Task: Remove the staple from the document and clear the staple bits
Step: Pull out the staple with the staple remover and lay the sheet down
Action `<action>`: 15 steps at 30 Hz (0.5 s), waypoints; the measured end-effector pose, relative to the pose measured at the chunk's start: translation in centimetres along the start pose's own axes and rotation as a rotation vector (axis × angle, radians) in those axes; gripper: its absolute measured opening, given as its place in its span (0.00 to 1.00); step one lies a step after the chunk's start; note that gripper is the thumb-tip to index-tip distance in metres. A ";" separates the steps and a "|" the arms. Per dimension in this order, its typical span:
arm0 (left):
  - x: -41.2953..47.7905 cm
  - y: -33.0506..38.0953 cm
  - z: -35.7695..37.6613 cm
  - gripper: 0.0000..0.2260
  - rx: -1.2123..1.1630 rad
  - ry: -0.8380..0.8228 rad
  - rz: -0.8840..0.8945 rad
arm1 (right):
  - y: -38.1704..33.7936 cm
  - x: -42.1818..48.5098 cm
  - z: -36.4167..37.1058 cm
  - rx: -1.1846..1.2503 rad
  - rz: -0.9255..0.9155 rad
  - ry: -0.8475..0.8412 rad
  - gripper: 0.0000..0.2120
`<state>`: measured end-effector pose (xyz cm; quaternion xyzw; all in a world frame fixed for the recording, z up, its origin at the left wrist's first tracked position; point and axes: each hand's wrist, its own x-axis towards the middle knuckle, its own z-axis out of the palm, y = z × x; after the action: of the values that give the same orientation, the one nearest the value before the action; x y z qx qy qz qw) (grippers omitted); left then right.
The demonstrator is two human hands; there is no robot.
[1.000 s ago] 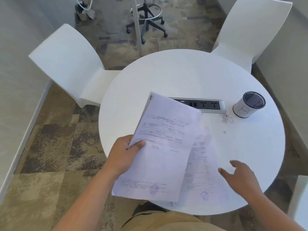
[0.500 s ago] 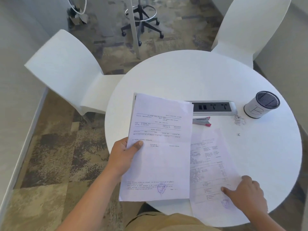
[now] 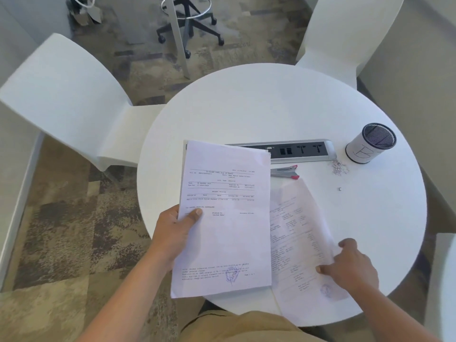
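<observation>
My left hand (image 3: 176,234) grips a stack of printed white pages (image 3: 225,218) by its left edge, thumb on top, holding it above the near left part of the round white table (image 3: 283,104). A single printed sheet (image 3: 297,233) lies flat on the table to the right, and my right hand (image 3: 350,267) rests on its lower right part with its fingers pinching the edge. A grey staple remover with red tips (image 3: 286,172) lies just beyond the sheet. A small pile of staple bits (image 3: 340,167) and one loose bit (image 3: 340,189) lie further right.
A white cylindrical cup with a dark mesh rim (image 3: 370,143) stands at the right, beside a grey power socket strip (image 3: 296,150) set in the table. White chairs (image 3: 71,99) stand at the left and far right. An office chair base (image 3: 190,23) is on the carpet beyond.
My right hand came down onto the loose sheet and slid up its right edge. The stack in my left hand swung upright and left, uncovering the staple remover.
</observation>
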<state>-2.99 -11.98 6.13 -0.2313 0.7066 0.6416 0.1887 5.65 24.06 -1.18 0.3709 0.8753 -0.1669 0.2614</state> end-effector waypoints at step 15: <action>-3.3 -0.5 3.8 0.06 0.020 0.085 -0.026 | 1.3 0.1 -3.7 0.109 -0.330 0.060 0.14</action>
<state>-0.10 -7.99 7.15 -0.2658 0.7174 0.6213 0.1692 5.29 26.82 1.65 0.2408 0.9213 -0.2437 0.1840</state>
